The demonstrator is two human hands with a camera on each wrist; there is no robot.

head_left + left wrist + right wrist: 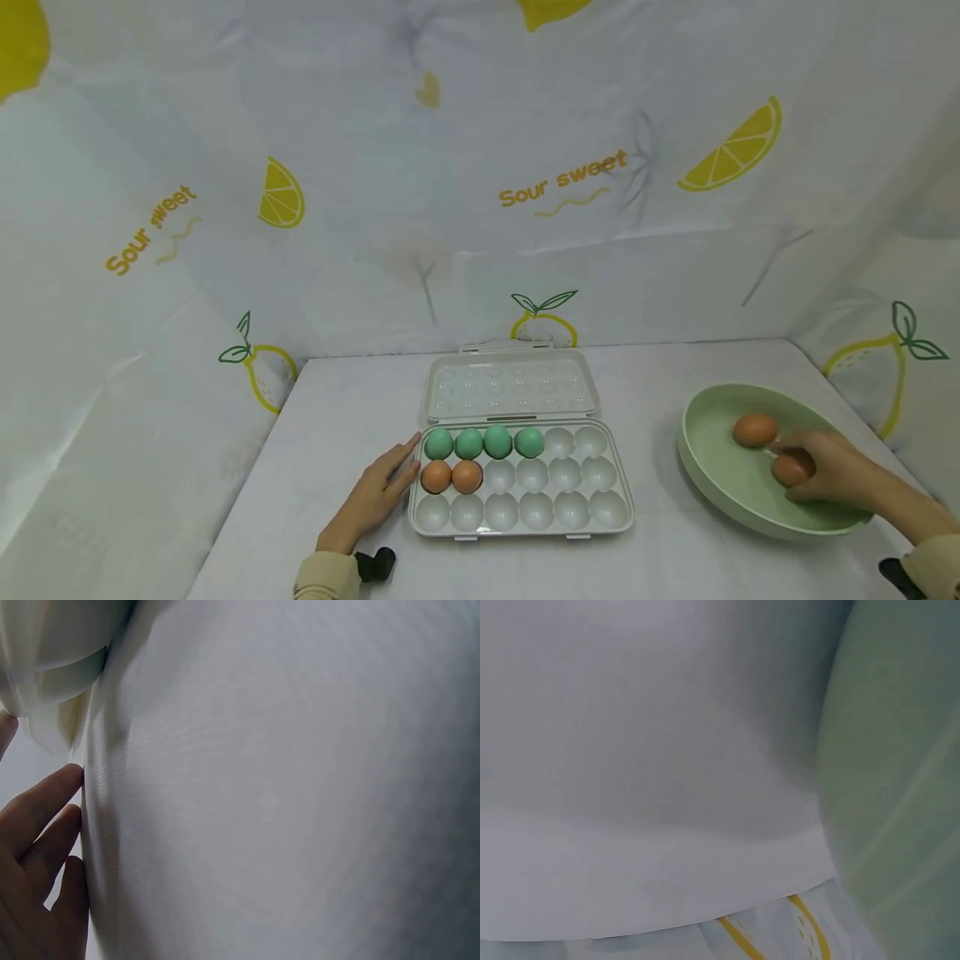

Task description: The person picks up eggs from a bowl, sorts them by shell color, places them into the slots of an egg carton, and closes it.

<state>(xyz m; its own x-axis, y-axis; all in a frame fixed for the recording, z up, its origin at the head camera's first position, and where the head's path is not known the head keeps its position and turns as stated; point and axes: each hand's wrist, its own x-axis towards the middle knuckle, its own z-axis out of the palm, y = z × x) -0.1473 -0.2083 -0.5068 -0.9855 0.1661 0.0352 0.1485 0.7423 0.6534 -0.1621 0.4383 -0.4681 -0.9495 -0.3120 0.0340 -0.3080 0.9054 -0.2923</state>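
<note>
Right hand (832, 475) is inside the green bowl (712, 475) at the right side of the table (675, 375). Its fingers (798, 483) curl round a brown egg (789, 468) sitting low in the bowl; the egg is partly covered by the hand. A second brown egg (754, 430) lies in the bowl just behind it, close to the fingertips, not gripped. Whether the two eggs touch: cannot tell.

Left hand (378, 492) lies flat on the table, fingers straight and loosely together, holding nothing. Fingertips rest against the left end of the egg tray (547, 512); left wrist view shows fingers (45, 825) right at the tray's pale edge (52, 682).

Tray is centred on the table, well apart from the bowl, with its clear lid (512, 385) swung open and lying flat behind it. Three rows of cups:
- back row: four green eggs (483, 442) in the left four cups, side by side
- middle row: two brown eggs (451, 476) in the left two cups
- front row: no eggs

Right wrist view shows only the bowl's green outer wall (900, 772) against the table cloth, blurred; no fingers visible there.

Backdrop is a white cloth (480, 183) printed with lemons and "Sour sweet" lettering, running round three sides of the table.
</note>
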